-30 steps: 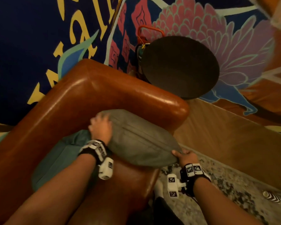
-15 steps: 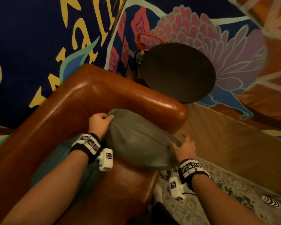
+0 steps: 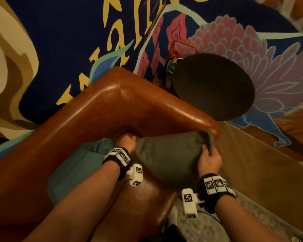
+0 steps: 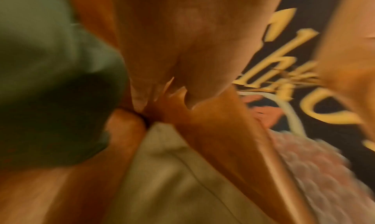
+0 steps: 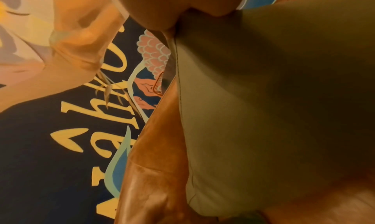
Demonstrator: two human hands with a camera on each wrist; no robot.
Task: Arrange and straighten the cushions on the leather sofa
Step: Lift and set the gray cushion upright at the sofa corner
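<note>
The person stands at the corner of the leather sofa and works on the grey cushion, which stands on the seat against the armrest. The right hand pinches the upper corner of the grey cushion on the side nearer the armrest's front end; the fabric is bunched between thumb and fingers there. The left hand is pushed in at the other side of the grey cushion, between it and the teal cushion. Its fingers are mostly hidden behind the cushion, and the left wrist view is too blurred, so it cannot be told whether they grip or only press.

The teal cushion lies on the seat on the far side of the grey cushion from the armrest, leaning on the sofa's backrest, under the left forearm.

From here the step seems to be setting the grey cushion upright in the corner. The risk is that the cushion, held firmly only by one pinched corner, turns or sags when it is released, and slides forward off the seat edge towards the floor, because the leather looks smooth and shiny. Also the left forearm could drag the teal cushion out of place when it pulls back. A round dark side table stands just beyond the armrest, well apart from both hands.
</note>
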